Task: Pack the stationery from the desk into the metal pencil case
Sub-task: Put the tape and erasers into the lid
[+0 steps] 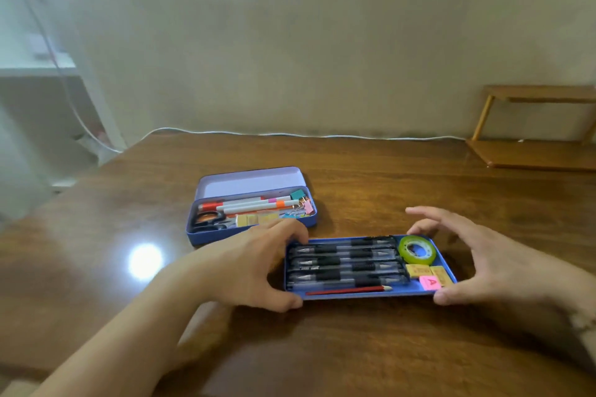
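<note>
Wooden counter (371, 348) fills the lower half of my view, with a plain pale wall behind it, a white cable (290, 134) running along the back edge and a small wooden shelf (535, 138) at the right edge of the frame.

At centre left sits the metal pencil case (206, 235), lid open. I count three markers (254, 203), one pair of scissors (208, 221), a few binder clips (303, 200) whose number I cannot fix, and some yellow sticky pads I cannot count.

Lower right of the case lies its blue tray (371, 294), flat on the counter. It holds what look like five black-grip pens (348, 263), one red pencil (348, 290), one green tape roll (416, 249), two yellow erasers (418, 269) and one pink eraser (430, 282).

My left hand (251, 271) grasps the tray's left end, thumb at the near corner and fingers curled over the far edge. My right hand (490, 264) is spread around the right end, thumb tip at the near corner; whether its fingers touch the far rim, I cannot tell.

I judge the loading nearly finished, with the step in hand being moving the filled tray. The next move calls for a level lift, so the tape and erasers do not slide, then setting the tray squarely into the case.
</note>
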Available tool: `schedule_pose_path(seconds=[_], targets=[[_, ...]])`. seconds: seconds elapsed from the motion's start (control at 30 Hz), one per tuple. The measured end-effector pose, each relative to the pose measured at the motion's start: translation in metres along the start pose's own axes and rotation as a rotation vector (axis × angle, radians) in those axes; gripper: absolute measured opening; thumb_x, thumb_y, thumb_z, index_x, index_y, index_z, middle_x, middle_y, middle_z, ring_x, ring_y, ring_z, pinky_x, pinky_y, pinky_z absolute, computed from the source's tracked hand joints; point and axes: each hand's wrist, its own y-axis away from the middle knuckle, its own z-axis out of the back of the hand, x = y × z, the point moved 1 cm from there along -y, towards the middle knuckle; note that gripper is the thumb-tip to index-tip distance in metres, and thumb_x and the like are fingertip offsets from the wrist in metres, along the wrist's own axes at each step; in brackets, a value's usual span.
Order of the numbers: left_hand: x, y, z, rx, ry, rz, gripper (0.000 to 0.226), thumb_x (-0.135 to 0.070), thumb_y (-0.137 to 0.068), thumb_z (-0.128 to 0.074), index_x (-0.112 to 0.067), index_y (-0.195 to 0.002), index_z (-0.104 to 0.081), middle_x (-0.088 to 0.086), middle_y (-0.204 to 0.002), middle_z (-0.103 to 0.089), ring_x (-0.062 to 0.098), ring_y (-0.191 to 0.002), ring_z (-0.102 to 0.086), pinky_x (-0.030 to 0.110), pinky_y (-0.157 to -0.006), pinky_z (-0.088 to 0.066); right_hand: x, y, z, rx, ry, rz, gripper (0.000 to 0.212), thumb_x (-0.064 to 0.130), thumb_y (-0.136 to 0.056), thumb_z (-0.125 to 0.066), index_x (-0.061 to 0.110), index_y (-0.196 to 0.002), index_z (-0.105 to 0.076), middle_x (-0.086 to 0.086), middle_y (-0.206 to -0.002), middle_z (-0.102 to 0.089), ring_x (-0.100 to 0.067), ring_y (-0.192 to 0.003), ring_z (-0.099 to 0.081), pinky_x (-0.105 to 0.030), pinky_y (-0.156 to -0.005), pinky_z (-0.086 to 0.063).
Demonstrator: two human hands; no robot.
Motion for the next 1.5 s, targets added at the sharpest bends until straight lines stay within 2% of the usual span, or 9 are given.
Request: schedule_pose_path(seconds=[0.17, 0.27, 0.43, 0.57, 0.77, 0.97, 1.2, 1.37, 1.5], targets=[[0.028, 0.025, 0.031, -0.097, 0.019, 0.084, 0.065, -0.055, -0.063, -0.077, -0.047, -0.113, -0.036, -0.035, -0.112, -0.046, -0.005, -0.106, -0.049, 0.016, -0.088, -0.044, 0.028, -0.036, 0.001, 0.002, 0.054, 0.071, 0.101, 0.062, -0.055, -0.082, 0.07, -0.129, -0.013, 0.04, -0.122, -0.041, 0.024, -0.113, -0.034, -0.014, -0.094, -0.034], [0.052, 0.036, 0.049, -0.153, 0.033, 0.107, 0.064, -0.044, -0.064, -0.083, -0.04, -0.113, -0.042, -0.027, -0.108, -0.047, -0.006, -0.101, -0.049, 0.011, -0.082, -0.042, 0.051, -0.07, 0.001, 0.006, 0.069, 0.114, 0.1, 0.058, -0.059, -0.082, 0.065, -0.132, -0.014, 0.038, -0.122, -0.041, 0.023, -0.109, -0.037, -0.01, -0.089, -0.036], [0.098, 0.045, 0.065, -0.2, 0.047, 0.204, 0.065, -0.049, -0.06, -0.081, -0.041, -0.112, -0.043, -0.019, -0.11, -0.049, 0.0, -0.109, -0.043, 0.017, -0.089, -0.04, 0.07, -0.125, -0.012, 0.005, 0.019, 0.164, 0.101, 0.049, -0.063, -0.085, 0.052, -0.14, -0.021, 0.022, -0.13, -0.05, 0.011, -0.117, -0.045, -0.015, -0.095, -0.037], [0.124, 0.046, 0.063, -0.2, 0.107, 0.251, 0.069, -0.054, -0.056, -0.074, -0.037, -0.116, -0.045, -0.019, -0.116, -0.051, 0.001, -0.109, -0.043, 0.014, -0.085, -0.036, 0.076, -0.151, -0.025, 0.0, -0.04, 0.172, 0.098, 0.04, -0.065, -0.086, 0.048, -0.141, -0.024, 0.016, -0.131, -0.051, 0.006, -0.116, -0.047, -0.02, -0.098, -0.039], [0.145, 0.041, 0.054, -0.209, 0.16, 0.291, 0.067, -0.043, -0.065, -0.082, -0.04, -0.12, -0.043, -0.021, -0.12, -0.05, -0.001, -0.111, -0.044, 0.015, -0.087, -0.039, 0.076, -0.169, -0.026, -0.002, -0.059, 0.153, 0.096, 0.039, -0.068, -0.086, 0.05, -0.141, -0.024, 0.017, -0.133, -0.049, -0.005, -0.124, -0.045, -0.033, -0.107, -0.04], [0.149, 0.039, 0.05, -0.203, 0.18, 0.31, 0.072, -0.057, -0.056, -0.075, -0.04, -0.119, -0.045, -0.023, -0.122, -0.05, 0.0, -0.111, -0.046, 0.021, -0.091, -0.041, 0.073, -0.176, -0.027, 0.021, -0.083, 0.114, 0.097, 0.039, -0.068, -0.085, 0.049, -0.142, -0.023, 0.015, -0.139, -0.046, -0.008, -0.129, -0.043, -0.036, -0.108, -0.04], [0.15, 0.042, 0.049, -0.208, 0.183, 0.365, 0.077, -0.04, -0.067, -0.087, -0.035, -0.13, -0.043, -0.021, -0.13, -0.052, 0.004, -0.117, -0.049, 0.018, -0.086, -0.041, 0.073, -0.177, -0.03, 0.044, -0.012, 0.088, 0.094, 0.043, -0.074, -0.079, 0.054, -0.143, -0.017, 0.017, -0.143, -0.045, -0.01, -0.134, -0.037, -0.04, -0.112, -0.032], [0.146, 0.041, 0.045, -0.227, 0.217, 0.417, 0.084, -0.038, -0.067, -0.088, -0.034, -0.136, -0.04, -0.016, -0.135, -0.054, 0.004, -0.125, -0.049, 0.023, -0.093, -0.038, 0.078, -0.173, -0.034, 0.034, 0.082, 0.056, 0.091, 0.047, -0.081, -0.071, 0.058, -0.145, -0.008, 0.019, -0.15, -0.037, -0.012, -0.138, -0.031, -0.049, -0.117, -0.023], [0.142, 0.041, 0.046, -0.205, 0.411, 0.446, 0.098, -0.07, -0.06, -0.074, -0.036, -0.143, -0.035, -0.017, -0.137, -0.049, 0.004, -0.128, -0.045, 0.019, -0.091, -0.038, 0.071, -0.167, -0.039, 0.045, 0.085, 0.075, 0.089, 0.06, -0.078, -0.067, 0.061, -0.143, -0.005, 0.015, -0.154, -0.031, -0.013, -0.137, -0.034, -0.044, -0.114, -0.031]])
